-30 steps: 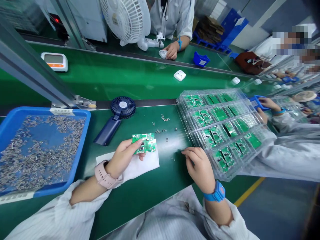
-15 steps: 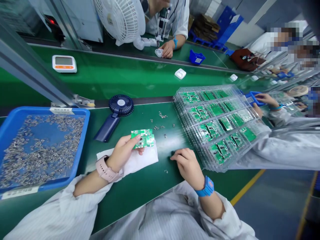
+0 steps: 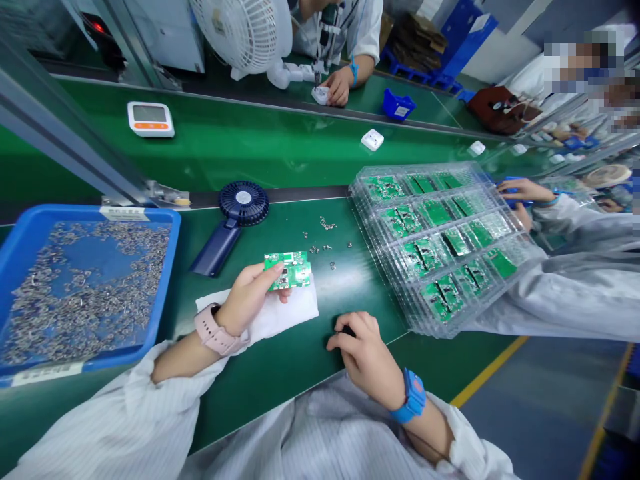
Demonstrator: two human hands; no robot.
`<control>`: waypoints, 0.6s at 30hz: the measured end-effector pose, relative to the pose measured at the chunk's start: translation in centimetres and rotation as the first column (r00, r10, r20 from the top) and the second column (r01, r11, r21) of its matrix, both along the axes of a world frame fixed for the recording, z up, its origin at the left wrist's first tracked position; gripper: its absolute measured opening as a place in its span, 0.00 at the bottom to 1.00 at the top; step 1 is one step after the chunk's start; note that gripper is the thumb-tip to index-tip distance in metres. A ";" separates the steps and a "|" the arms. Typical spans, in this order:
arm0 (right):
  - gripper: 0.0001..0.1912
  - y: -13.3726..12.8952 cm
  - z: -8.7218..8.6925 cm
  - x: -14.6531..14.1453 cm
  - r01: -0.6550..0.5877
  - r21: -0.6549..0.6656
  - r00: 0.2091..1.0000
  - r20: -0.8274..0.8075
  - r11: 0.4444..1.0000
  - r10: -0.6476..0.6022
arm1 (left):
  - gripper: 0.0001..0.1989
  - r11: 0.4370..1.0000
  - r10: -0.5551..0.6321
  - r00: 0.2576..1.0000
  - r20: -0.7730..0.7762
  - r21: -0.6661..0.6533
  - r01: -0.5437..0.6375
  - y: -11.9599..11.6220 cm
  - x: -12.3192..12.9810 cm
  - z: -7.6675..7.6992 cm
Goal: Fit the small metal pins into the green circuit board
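My left hand [image 3: 250, 297] is closed round the lower left of a green circuit board [image 3: 295, 275], with the thumb on its face. The board is held just over a folded white cloth [image 3: 300, 310] on the bench. To the right, my right hand [image 3: 367, 360] is low at the front of the bench, thumb and forefinger curled into a pinch. Whatever is between those fingertips is hidden. Several small metal parts [image 3: 327, 225] lie loose on the bench beyond the board.
A blue tray [image 3: 173, 267] of small metal pieces stands left, beside a dark blue handheld fan [image 3: 220, 243]. Stacked clear plastic trays [image 3: 445, 327] with circuit boards stand right. Behind runs a green conveyor [image 3: 280, 157] carrying a white timer [image 3: 150, 120] and white housings [image 3: 373, 140]. Co-workers sit opposite and right.
My right hand has moved down and left, its fingers now over the spot where a small metal part lay. My left hand keeps the circuit board in place. The view has shifted slightly.
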State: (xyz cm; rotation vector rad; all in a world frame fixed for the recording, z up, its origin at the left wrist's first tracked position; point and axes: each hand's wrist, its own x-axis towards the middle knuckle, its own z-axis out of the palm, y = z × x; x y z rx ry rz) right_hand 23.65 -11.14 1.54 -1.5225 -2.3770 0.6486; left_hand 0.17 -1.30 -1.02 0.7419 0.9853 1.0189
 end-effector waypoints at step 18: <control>0.05 -0.2 -0.7 0.2 0.257 0.017 0.966 0.017 0.966 -0.257 | 0.16 1.000 -0.005 1.000 -0.003 0.024 0.005 0.1 0.1 -0.2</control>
